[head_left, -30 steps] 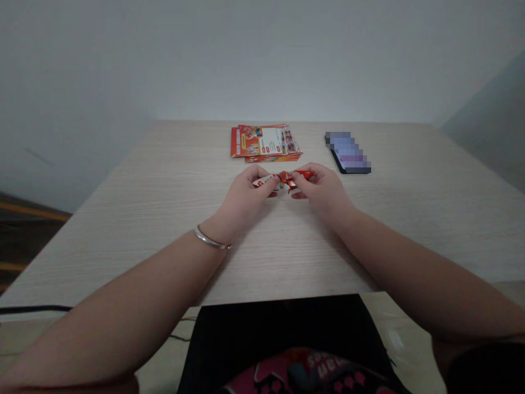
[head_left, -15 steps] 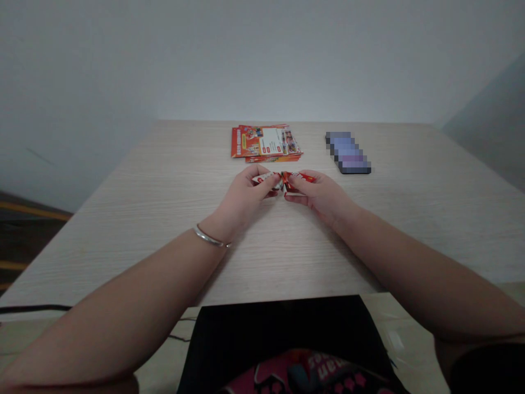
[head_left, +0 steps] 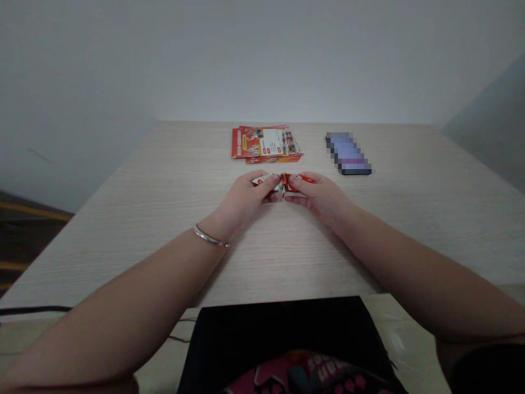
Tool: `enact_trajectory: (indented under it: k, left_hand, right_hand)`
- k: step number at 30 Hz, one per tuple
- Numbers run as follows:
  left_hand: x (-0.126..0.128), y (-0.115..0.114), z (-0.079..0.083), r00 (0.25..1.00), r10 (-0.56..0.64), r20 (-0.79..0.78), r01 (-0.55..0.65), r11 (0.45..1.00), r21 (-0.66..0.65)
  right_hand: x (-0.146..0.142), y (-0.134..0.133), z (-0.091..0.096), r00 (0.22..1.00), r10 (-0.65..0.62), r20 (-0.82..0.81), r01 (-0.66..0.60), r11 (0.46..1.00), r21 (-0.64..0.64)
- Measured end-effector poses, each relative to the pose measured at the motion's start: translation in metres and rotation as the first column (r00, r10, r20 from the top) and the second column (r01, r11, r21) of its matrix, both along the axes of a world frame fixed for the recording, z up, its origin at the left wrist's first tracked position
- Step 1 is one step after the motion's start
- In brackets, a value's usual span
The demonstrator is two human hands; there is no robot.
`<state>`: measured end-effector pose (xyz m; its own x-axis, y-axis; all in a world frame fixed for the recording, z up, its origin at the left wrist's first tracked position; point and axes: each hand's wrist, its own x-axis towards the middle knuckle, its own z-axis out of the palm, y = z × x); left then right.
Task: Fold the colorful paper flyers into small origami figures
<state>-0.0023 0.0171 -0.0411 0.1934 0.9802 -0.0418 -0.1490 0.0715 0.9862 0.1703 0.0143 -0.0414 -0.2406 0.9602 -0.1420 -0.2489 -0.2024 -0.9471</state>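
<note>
Your left hand (head_left: pixel 250 200) and right hand (head_left: pixel 322 197) come together over the pale wood-grain table (head_left: pixel 164 191), with a small red-and-white printed packet (head_left: pixel 284 181) between them. The fingers of both hands are closed on it: your left thumb presses the whitish end from above, and your right thumb presses the red end, with fingers tucked underneath. The packet is creased and bunched in the middle, where your thumbs nearly meet (whether it is torn through there, you cannot tell at this size).

Just beyond your hands, toward the wall (head_left: pixel 262 60), lies a slightly fanned stack of red printed packs (head_left: pixel 266 143), the top one showing a white panel with small red marks. To the right of the stack, and apart from it, a dark phone (head_left: pixel 350 154) lies flat, its screen blurred into blocks.

A silver bangle (head_left: pixel 209 237) sits around your left wrist. Below the near table edge, you have something black (head_left: pixel 279 323) in front of you, and a black cable (head_left: pixel 36 310) runs at far left.
</note>
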Motion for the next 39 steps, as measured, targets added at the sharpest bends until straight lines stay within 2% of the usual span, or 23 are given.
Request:
enact_trajectory:
  k: [5,9,20,24,30,35,39]
  left_hand:
    - [0.001,-0.001,0.006,0.964,-0.103,0.245,0.129,0.988,-0.090]
    - [0.000,-0.001,0.006,0.943,-0.135,0.305,0.171,0.981,-0.093]
    - [0.002,-0.002,0.007,0.940,-0.064,0.334,0.122,0.980,-0.155]
    - [0.003,0.000,0.005,0.953,-0.044,0.301,0.097,0.982,-0.163]
    - [0.006,0.001,0.005,0.971,-0.022,0.237,0.047,0.994,-0.102]
    - [0.009,0.000,0.007,0.993,0.050,0.109,-0.041,0.996,-0.083]
    - [0.009,0.000,0.007,0.985,0.066,0.162,-0.050,0.994,-0.097]
  right_hand:
    - [0.003,-0.001,0.003,0.990,0.087,-0.108,-0.090,0.996,-0.026]
    - [0.003,-0.002,0.004,0.981,0.096,-0.170,-0.108,0.992,-0.058]
    - [-0.001,0.004,-0.004,0.972,0.033,-0.234,-0.052,0.996,-0.073]
    - [-0.002,0.005,-0.005,0.982,0.035,-0.187,-0.047,0.997,-0.061]
    - [-0.001,0.002,-0.004,0.985,0.086,-0.146,-0.095,0.994,-0.057]
    - [-0.003,0.003,-0.003,0.999,0.029,-0.024,-0.029,1.000,0.004]
    - [-0.003,0.005,-0.002,0.999,0.028,-0.025,-0.027,0.999,0.025]
